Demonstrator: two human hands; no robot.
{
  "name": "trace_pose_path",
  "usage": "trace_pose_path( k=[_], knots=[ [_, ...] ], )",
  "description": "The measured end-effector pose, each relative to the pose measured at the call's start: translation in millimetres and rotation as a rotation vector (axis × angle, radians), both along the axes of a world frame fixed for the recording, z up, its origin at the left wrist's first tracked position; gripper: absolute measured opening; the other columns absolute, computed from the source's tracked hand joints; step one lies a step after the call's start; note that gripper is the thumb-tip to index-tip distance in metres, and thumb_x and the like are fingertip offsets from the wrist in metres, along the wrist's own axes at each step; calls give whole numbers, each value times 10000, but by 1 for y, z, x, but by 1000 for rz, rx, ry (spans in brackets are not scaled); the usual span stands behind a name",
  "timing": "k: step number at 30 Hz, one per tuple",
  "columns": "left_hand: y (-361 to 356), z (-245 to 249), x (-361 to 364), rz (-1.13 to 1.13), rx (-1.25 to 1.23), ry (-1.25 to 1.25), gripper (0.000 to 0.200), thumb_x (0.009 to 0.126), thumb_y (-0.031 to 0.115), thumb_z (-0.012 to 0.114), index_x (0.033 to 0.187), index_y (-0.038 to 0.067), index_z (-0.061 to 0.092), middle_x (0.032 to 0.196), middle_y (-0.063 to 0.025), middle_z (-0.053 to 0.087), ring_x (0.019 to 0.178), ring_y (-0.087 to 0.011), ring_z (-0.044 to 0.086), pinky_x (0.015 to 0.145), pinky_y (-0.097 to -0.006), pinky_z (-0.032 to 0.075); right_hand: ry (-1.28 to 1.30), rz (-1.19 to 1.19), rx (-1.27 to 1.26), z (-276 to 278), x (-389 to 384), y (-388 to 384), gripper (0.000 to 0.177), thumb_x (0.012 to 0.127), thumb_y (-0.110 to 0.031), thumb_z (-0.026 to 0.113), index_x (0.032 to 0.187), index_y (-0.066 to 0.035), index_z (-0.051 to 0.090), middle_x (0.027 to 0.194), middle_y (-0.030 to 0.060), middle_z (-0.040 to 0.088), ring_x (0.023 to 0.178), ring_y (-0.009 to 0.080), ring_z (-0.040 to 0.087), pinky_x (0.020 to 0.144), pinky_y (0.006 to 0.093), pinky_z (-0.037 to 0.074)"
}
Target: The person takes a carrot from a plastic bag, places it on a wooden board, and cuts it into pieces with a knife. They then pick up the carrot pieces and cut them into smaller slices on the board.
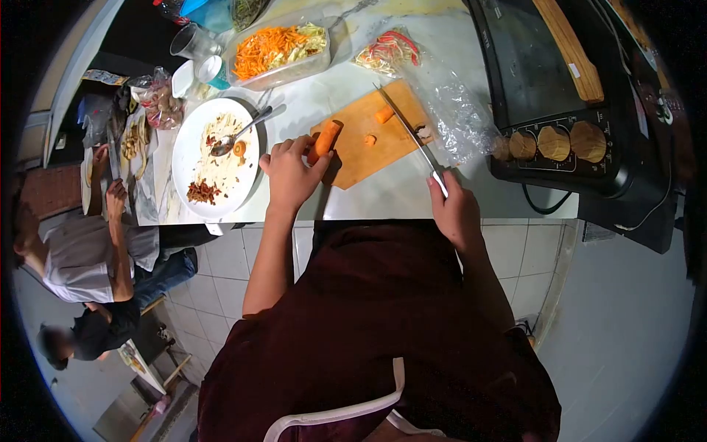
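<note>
My left hand (292,175) is closed around the lower end of a peeled carrot (325,141), at the left edge of a wooden cutting board (361,163). In my right hand (458,209) is the handle of a long kitchen knife (410,131). Its blade slants up and left across the right part of the board. Just left of the blade lies a short carrot piece (384,115), and a small carrot end (370,140) sits near the board's middle. A small pale scrap (423,132) lies to the right of the blade.
Left of the board stands a white plate (184,158) with food remains and a spoon (237,135). Behind are a tub of shredded carrot (287,73) and a plastic bag (453,110). An oven (545,132) borders the right. Two other people are at the left.
</note>
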State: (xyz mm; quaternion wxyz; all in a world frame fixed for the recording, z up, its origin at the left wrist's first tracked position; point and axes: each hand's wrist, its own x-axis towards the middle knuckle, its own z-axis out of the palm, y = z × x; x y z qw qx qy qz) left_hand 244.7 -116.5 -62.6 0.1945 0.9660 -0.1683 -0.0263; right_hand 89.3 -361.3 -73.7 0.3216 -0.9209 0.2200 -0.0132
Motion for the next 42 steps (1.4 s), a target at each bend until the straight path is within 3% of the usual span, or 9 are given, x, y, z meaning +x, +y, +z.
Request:
trace_pose_path(
  k=[4,7,20,23,31,35,42],
  knots=[
    [1,-5,-5,-47,11,-116,415,736,416,738,1021,125,654,881,-32,626,908,-235,563,830,-432,300,19,4,3,0,0,-3,312,927,-363,541,876,-55,554,705,221,621,700,449,606,616,527,466],
    [-3,0,-10,-24,9,-62,468,736,450,735,1056,121,640,908,-47,624,930,-246,556,842,-433,301,52,18,22,5,0,-2,306,926,-362,542,880,-60,562,717,223,623,707,443,610,617,522,469],
    [-10,-1,-12,15,26,-65,520,729,504,723,1060,113,633,947,-73,629,948,-263,559,835,-421,306,-4,-26,16,17,0,0,278,931,-316,543,899,-41,563,715,217,619,721,438,605,607,494,461],
    [-15,2,-9,11,70,-158,505,736,502,720,1051,117,635,953,-70,628,931,-260,561,829,-422,306,-18,-30,34,19,0,1,268,938,-294,539,901,-28,556,700,223,608,719,441,596,598,476,452],
    [-46,8,1,-177,-13,-293,332,795,384,695,1016,137,670,983,-58,615,995,-249,533,819,-437,317,-49,-23,57,17,-3,8,254,941,-286,534,907,-35,557,712,215,609,709,433,598,584,467,447],
    [-65,11,9,-246,-31,-269,287,774,266,688,1030,137,674,1045,-63,598,1041,-248,494,853,-442,301,-21,-54,108,19,-6,8,263,944,-294,528,897,-36,552,690,204,600,687,426,594,578,460,442],
    [-59,7,21,-282,-18,-277,214,752,202,683,954,130,696,1017,-55,611,1039,-249,496,847,-445,311,-27,-122,119,16,-18,8,279,945,-310,526,894,-36,546,686,197,594,670,414,591,575,445,439]
  ],
)
